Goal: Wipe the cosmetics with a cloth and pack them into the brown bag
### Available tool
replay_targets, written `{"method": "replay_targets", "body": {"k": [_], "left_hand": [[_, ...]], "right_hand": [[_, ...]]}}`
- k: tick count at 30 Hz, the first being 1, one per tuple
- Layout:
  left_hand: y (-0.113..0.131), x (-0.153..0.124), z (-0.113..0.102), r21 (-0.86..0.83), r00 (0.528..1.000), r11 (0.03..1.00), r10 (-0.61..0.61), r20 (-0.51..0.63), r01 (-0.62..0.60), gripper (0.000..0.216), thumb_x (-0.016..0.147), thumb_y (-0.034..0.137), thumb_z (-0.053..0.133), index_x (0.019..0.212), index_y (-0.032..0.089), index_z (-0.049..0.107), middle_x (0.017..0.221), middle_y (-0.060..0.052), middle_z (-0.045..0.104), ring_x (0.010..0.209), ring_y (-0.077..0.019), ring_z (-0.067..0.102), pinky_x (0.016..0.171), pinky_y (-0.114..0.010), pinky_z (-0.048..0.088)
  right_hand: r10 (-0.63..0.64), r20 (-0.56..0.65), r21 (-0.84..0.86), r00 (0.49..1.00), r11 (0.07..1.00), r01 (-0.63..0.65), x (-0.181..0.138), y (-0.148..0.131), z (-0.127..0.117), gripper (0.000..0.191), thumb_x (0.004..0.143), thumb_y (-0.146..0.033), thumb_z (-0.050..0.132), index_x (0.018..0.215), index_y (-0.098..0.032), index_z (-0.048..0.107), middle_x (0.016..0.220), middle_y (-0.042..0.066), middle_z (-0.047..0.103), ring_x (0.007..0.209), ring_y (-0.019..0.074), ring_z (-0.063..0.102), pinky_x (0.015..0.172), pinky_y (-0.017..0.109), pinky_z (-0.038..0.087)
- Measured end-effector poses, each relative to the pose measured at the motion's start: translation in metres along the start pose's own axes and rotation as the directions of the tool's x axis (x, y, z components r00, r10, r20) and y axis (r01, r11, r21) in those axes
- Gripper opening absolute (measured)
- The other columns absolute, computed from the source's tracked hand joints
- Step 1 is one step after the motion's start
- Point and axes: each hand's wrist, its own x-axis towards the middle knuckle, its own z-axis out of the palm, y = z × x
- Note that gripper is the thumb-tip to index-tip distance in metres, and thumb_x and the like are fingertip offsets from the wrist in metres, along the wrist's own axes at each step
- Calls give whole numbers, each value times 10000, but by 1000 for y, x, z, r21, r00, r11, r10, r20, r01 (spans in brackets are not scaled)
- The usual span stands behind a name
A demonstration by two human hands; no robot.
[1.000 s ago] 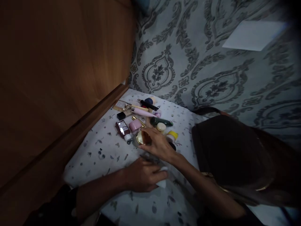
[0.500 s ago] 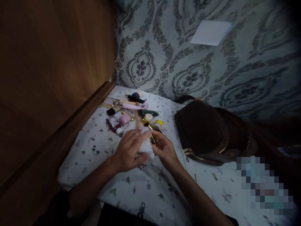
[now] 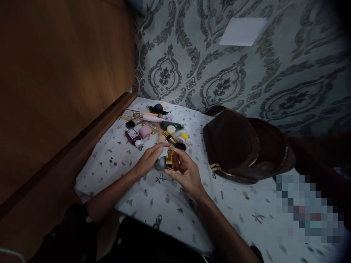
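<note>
Got a dark sleeve [image 3: 72,224] with a few pale spots down at the lower left. Just past that, left of center, holding the left hand [image 3: 147,160] out pretty flat, with the fingers long and close together and the tips right up by a gold-banded jar [image 3: 172,160]. Can't tell about actual contact there. Half a second ago, had a white cloth bunched under that hand; lost sight of the cloth since then, and now showing a rounded gray end on the jar, pointing left. Gripping the jar sideways with the right hand [image 3: 182,168], thumb below and fingers above, a bit below the middle of the frame. A second ago, had it right beside the pink jar [image 3: 145,130]; now well apart from that one.

Next up, showing way more of a black round cap [image 3: 180,146] than before, near some gold tubes [image 3: 170,138] and a yellow-lidded jar [image 3: 182,137]. Higher up, lying pretty much as before on the printed sheet [image 3: 101,160]: a dark red bottle [image 3: 132,135], a green tube [image 3: 172,125], a pink pen-shaped tube [image 3: 150,118]. Right of center, a brown bag [image 3: 230,142]. Behind everything, patterned wallpaper [image 3: 192,54] with white paper [image 3: 244,31] at upper right.
</note>
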Motion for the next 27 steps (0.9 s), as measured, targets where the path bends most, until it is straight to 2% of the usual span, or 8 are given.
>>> {"method": "replay_targets", "body": {"k": [3,6,8,10,13,16,21,27], "left_hand": [[-5,2,5,-115,998,992,-56,-6,55,520,909,591,529,1141,158,701,1239,-89,695,1209,-261,597,1078,-354,404],[-10,3,8,-268,967,929,-240,85,254,510,861,580,608,1108,142,690,1062,-93,747,938,-226,705,871,-343,545],[-13,2,7,-316,894,838,-395,211,445,507,877,563,592,1152,142,655,934,-86,758,683,-182,703,629,-306,581],[-15,2,5,-329,804,737,-498,326,590,501,913,554,535,1171,135,633,840,-81,754,538,-159,664,466,-263,544],[-15,3,2,-324,702,633,-544,459,703,562,938,605,448,1133,116,646,745,-83,741,510,-177,679,378,-223,499],[-14,2,-1,-307,638,579,-542,546,755,658,918,685,409,1152,117,645,718,-80,735,514,-198,697,330,-203,454],[-14,-1,-3,-290,586,519,-607,537,804,676,900,708,414,1219,143,606,677,-50,718,419,-176,641,285,-199,391],[-12,1,4,-338,636,539,-671,382,772,563,936,638,410,1149,159,612,604,-6,669,350,-140,588,307,-198,409]], "right_hand": [[-108,41,-144,993,983,113,0,3,-7,602,744,-467,801,1284,-302,591,1286,96,538,1217,275,533,939,395,528],[-158,111,-258,981,949,182,-1,3,-17,598,741,-503,793,1277,-297,623,1246,99,537,1193,286,531,1001,435,486],[-156,163,-279,974,940,197,-1,-1,-23,595,743,-502,792,1278,-299,631,1189,90,561,1145,285,550,1004,443,474],[-148,204,-266,968,943,200,-1,-4,-27,600,742,-493,796,1287,-309,628,1161,83,581,1114,285,557,987,439,474],[-142,221,-234,965,953,194,0,-8,-30,626,726,-522,800,1291,-315,628,1152,79,594,1090,284,560,980,435,469],[-127,220,-208,967,962,174,1,-9,-32,622,735,-559,777,1284,-303,634,1149,78,600,1099,283,561,994,434,459],[-126,214,-183,969,969,167,1,-6,-34,612,726,-485,814,1279,-290,640,1194,76,602,1133,274,562,1020,421,449],[-54,196,-132,979,988,80,-1,1,-33,617,728,-433,824,1293,-283,628,1297,74,621,1225,279,553,1100,457,396]]}}
